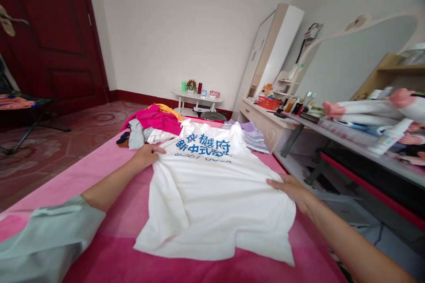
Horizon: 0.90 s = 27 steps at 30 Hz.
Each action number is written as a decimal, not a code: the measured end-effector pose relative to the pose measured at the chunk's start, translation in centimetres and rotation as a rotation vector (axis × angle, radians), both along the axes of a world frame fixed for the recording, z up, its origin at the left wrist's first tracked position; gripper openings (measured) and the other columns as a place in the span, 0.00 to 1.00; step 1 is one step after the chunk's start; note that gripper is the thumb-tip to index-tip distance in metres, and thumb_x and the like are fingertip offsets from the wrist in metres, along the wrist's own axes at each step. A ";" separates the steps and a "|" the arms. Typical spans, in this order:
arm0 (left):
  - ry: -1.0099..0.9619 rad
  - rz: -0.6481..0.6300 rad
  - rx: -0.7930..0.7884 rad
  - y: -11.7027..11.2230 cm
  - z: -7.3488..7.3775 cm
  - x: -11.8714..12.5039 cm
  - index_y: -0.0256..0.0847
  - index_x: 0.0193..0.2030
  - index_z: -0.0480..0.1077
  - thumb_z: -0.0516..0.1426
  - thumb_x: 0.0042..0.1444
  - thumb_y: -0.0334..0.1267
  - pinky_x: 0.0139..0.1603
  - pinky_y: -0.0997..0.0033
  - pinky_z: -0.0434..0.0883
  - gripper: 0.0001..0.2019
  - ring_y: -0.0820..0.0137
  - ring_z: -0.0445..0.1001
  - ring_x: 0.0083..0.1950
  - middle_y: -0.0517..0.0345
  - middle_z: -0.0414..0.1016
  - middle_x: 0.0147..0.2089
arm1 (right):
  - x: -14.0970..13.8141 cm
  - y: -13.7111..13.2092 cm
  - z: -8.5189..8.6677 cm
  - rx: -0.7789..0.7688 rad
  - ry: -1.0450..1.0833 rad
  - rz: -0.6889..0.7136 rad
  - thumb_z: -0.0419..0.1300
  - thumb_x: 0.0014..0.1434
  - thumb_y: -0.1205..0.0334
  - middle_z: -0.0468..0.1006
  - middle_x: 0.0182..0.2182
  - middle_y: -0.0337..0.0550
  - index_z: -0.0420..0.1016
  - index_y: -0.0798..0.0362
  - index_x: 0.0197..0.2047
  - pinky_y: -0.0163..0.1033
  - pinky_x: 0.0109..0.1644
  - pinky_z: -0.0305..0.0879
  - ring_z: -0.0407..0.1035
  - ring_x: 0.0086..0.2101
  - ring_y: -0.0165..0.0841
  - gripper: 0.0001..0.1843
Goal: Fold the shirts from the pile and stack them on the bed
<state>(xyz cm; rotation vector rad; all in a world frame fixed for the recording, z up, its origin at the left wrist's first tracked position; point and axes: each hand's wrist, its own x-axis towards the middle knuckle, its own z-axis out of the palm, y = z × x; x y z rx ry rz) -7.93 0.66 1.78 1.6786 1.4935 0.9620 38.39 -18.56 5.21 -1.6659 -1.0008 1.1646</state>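
White shirt [215, 199] spread on a pink cover [128, 212], left hand [151, 154] and right hand [289, 191] each closed on one side

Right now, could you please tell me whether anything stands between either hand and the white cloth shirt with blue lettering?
Nothing visible does: the left hand and right hand both hold the white cloth shirt with blue lettering at its sides. The bright pink crumpled garment lies beyond the left hand, not between.

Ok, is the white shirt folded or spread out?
The shirt is spread out, though wrinkled: its blue lettering shows, and its body spans wide between the left hand and the right hand.
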 end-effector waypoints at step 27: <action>0.594 -0.654 0.055 -11.8 3.4 -5.5 0.40 0.15 0.66 0.55 0.52 0.54 0.21 0.74 0.50 0.23 0.75 0.54 0.17 0.63 0.57 0.15 | -0.9 -6.6 -1.0 0.007 -0.089 0.170 0.68 0.41 0.48 0.81 0.36 0.47 0.79 0.53 0.40 0.39 0.37 0.69 0.75 0.33 0.40 0.24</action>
